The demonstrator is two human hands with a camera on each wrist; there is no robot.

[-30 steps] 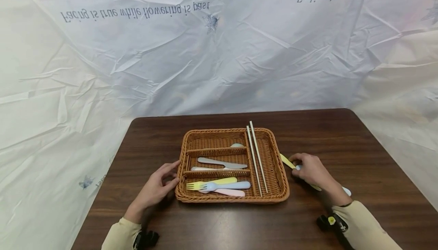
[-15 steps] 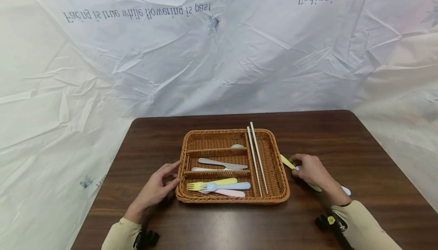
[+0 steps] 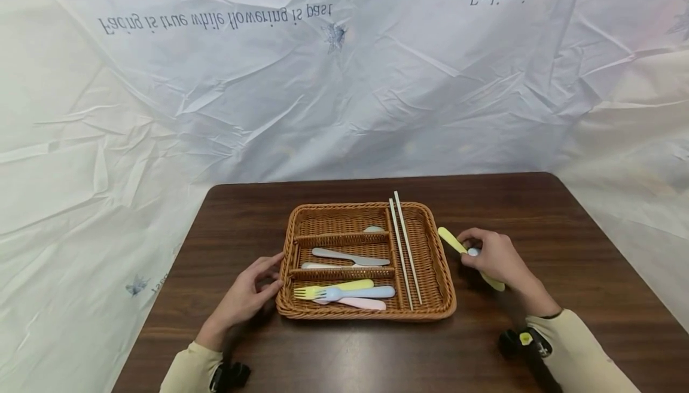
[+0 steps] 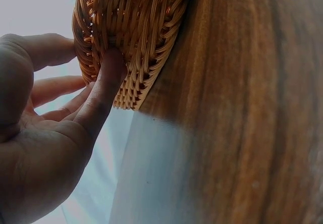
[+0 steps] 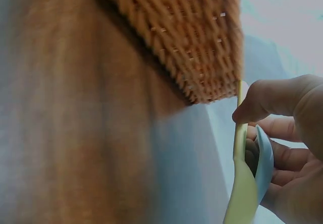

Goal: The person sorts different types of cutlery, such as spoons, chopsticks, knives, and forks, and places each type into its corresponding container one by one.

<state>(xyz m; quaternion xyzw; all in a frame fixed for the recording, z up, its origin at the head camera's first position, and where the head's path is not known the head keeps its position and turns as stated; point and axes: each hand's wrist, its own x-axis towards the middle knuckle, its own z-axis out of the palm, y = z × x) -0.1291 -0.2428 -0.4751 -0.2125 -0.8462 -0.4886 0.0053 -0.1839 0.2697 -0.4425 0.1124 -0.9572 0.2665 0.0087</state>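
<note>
A brown wicker cutlery basket [image 3: 366,315] stands on the table. My left hand [image 3: 250,291] rests its thumb and fingertips against the basket's left end; in the left wrist view the thumb touches the outer weave [image 4: 146,42]. To the right of the basket, my right hand [image 3: 497,256] pinches a yellow spoon [image 3: 451,239] by its handle, the bowl pointing back toward the wrist. A light blue utensil [image 5: 263,163], apparently a spoon, is also in this hand, beside the yellow one; the fingers hide part of it.
Two pale chopsticks [image 3: 404,249] lie across the basket's right compartment, their tips over the far rim. Knives [image 3: 350,256], a yellow fork [image 3: 344,286], a blue fork [image 3: 366,292] and a pink handle [image 3: 363,303] lie in the left compartments. White sheeting [image 3: 344,112] hangs behind the table.
My right hand has moved slightly away from me and up, carrying the yellow spoon and the light blue utensil with it. The left hand and basket stay put.
</note>
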